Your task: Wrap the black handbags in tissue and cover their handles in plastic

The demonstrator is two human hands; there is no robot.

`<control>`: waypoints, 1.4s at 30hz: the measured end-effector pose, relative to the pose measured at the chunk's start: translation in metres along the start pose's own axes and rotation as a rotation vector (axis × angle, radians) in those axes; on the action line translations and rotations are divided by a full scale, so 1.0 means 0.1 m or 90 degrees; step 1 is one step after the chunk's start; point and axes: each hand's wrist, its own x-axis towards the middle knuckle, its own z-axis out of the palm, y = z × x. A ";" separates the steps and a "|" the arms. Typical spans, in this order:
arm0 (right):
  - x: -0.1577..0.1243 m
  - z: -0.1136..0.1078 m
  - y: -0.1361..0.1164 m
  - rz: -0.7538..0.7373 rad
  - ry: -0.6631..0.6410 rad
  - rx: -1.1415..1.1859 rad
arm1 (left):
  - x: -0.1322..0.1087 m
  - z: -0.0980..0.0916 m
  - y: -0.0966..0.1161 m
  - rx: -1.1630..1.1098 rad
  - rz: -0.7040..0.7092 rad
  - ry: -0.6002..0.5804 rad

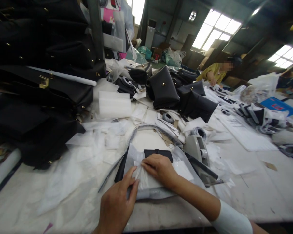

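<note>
1. While the right hand [162, 170] lies over the front of a black bag [148, 153], its fingers are pinched together on a gathered fold of translucent film [143, 180].
2. Close by, the thumb and forefinger of the left hand [117, 200] reach to the same fold — apparently touching it, though whether they grip it cannot be told.
3. The bag rests on the counter [261, 195] directly before the person, beneath the film.
4. As far as can be judged, the covering is partly done: film spreads over the lower front, and the arched handle [146, 125] looks sheathed too.
5. Unfinished, by the look of it, is the upper front: the dark flap [166, 155] shows bare, the fold is not yet flat, and a white sheet [183, 170] lies at its right.
6. Just beyond the bag's right side stands a grey tape dispenser [196, 148], touched by neither hand.
7. Farther out, other black bags [163, 87] lie heaped, their faces mostly exposed — and a co-worker [213, 74] is at the far side.
</note>
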 end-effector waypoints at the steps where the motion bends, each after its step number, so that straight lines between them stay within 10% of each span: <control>1: 0.00 0.01 0.00 0.018 -0.009 0.010 | 0.01 0.00 0.00 0.007 -0.005 -0.004; 11: 0.00 0.04 -0.01 0.060 -0.028 0.003 | 0.06 -0.02 -0.03 0.039 0.003 -0.054; 21: 0.05 0.06 0.00 0.151 -0.038 0.025 | 0.12 0.01 0.18 0.188 0.312 -0.056; 30: 0.08 0.06 0.02 0.134 0.011 0.038 | 0.07 0.15 0.04 0.277 0.368 -0.118; 36: -0.68 -0.58 0.13 0.147 0.310 0.070 | 0.04 0.18 -0.11 0.228 0.398 -0.081; 39: -1.28 -1.00 0.40 0.411 0.469 0.066 | 0.02 0.22 -0.16 0.205 0.393 -0.082; 42: -1.69 -1.20 0.68 0.588 0.441 0.173 | 0.01 0.24 -0.18 0.189 0.370 -0.085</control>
